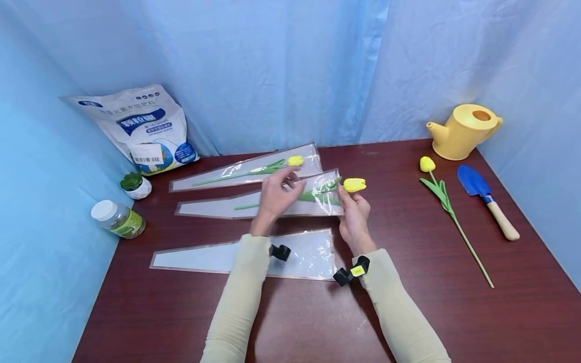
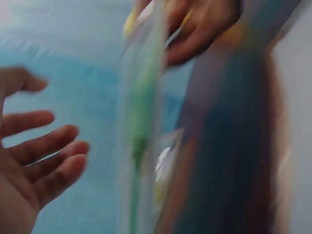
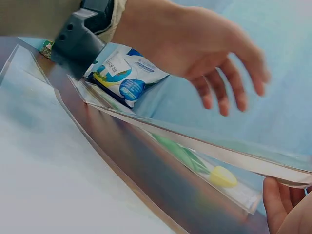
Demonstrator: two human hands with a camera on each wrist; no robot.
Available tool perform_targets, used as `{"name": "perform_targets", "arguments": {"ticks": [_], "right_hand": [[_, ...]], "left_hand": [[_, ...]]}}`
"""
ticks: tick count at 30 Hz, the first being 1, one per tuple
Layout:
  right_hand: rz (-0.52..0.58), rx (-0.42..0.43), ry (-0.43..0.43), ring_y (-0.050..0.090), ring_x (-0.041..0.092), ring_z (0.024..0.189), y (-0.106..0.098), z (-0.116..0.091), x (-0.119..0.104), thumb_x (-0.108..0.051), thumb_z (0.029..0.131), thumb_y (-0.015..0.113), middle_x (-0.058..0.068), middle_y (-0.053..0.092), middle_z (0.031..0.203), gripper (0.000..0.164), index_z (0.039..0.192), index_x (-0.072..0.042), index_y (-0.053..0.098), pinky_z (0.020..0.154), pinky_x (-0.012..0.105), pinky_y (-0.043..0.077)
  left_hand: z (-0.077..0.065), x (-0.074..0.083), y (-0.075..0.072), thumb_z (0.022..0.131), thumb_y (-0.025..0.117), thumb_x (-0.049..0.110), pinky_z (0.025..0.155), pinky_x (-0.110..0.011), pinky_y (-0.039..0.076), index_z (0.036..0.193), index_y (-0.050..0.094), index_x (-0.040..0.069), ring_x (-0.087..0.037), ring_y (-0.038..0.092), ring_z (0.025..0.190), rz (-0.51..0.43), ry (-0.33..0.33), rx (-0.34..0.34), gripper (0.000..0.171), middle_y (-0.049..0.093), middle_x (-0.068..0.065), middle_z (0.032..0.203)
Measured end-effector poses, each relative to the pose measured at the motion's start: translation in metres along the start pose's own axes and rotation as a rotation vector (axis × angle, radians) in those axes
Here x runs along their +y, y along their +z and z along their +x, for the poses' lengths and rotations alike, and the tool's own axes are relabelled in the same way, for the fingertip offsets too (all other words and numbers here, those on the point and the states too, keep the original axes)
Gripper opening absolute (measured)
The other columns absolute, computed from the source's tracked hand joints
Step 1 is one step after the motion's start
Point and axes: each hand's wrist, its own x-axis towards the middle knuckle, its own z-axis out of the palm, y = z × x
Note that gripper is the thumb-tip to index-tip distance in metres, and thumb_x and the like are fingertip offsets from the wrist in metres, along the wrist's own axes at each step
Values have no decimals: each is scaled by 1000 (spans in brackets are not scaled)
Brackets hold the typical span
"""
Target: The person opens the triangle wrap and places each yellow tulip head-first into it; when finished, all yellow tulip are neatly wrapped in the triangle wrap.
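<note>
My right hand [image 1: 356,222] pinches the wide end of a tapered flower sleeve [image 1: 206,209], with a clear front and a brown edge. A yellow artificial tulip [image 1: 355,185] lies in it; its green stem shows through the film and its bloom sticks out past the wide end. Over the sleeve hovers my left hand [image 1: 277,199], fingers apart and loosely bent; the left wrist view shows this hand [image 2: 39,151] holding nothing. Behind lies a second sleeve [image 1: 183,185] with a tulip [image 1: 295,160] inside. Nearer me is a third sleeve [image 1: 299,257], without a flower.
On the right lie another yellow tulip [image 1: 445,199] and a blue trowel [image 1: 474,181], near a yellow watering can [image 1: 458,133]. At left stand a fertilizer bag [image 1: 145,126], a small potted succulent [image 1: 136,186] and a tilted white-lidded jar [image 1: 120,219]. Blue curtains [image 1: 254,75] surround the table.
</note>
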Motion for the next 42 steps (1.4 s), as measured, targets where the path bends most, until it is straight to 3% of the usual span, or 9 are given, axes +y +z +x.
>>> {"name": "perform_targets", "arguments": {"ticks": [3,8,12,18,20,28,32,36,42], "right_hand": [[3,-4,7,63,2,74,0,0,-1,-13,96,66,-9,67,80,7,100,-9,62,65,16,54],[33,-1,17,66,2,75,-1,1,-2,-12,97,64,-7,69,81,5,101,-9,62,68,16,56],[76,2,17,68,4,77,-2,1,-3,-10,97,63,-6,71,83,3,100,-8,63,70,18,58],[149,-19,30,69,5,84,-6,4,-5,-9,100,58,-5,73,88,6,101,-9,64,76,19,58],[179,-33,36,69,6,87,-7,5,-6,-9,100,57,-4,72,90,7,102,-9,63,79,19,58],[265,-66,72,68,7,92,-8,8,-10,-11,102,54,-3,72,95,8,104,-8,61,83,20,58],[182,-62,57,67,6,95,-9,8,-11,-11,103,51,-3,68,103,11,113,-8,56,83,20,58],[55,-49,-20,66,5,94,-12,11,-15,-10,102,54,-2,61,105,18,119,-9,51,81,19,58],[-92,-44,-77,68,1,84,-19,14,-29,-16,101,57,-9,65,93,15,114,-13,53,74,18,57]], "left_hand": [[1,-10,-26,86,77,21,96,-46,56,138,59,8,-31,64,114,54,-65,-127,57,66,-17,125],[-2,-24,-55,81,81,33,118,-61,32,156,34,23,-31,31,150,150,-208,-374,90,31,-8,163],[-4,-33,-60,74,86,33,120,-64,27,160,23,26,-34,19,155,267,-247,-502,107,18,-8,168],[-5,-41,-51,73,88,27,128,-55,10,161,21,26,-32,20,155,406,-274,-596,111,24,-10,166],[-5,-42,-49,74,88,26,129,-53,5,160,22,27,-31,22,155,419,-283,-604,108,28,-10,164],[-7,-41,-45,80,83,27,117,-56,36,157,31,30,-35,33,147,432,-265,-559,93,38,-10,158],[-7,-40,-46,81,81,27,114,-54,40,155,35,30,-34,42,139,438,-244,-529,86,43,-9,152],[-8,-40,-45,81,79,28,110,-54,44,153,37,31,-34,46,132,436,-222,-502,84,46,-7,146],[-9,-40,-44,80,81,27,104,-52,48,155,33,30,-32,49,121,427,-193,-487,89,48,-9,137]]}}
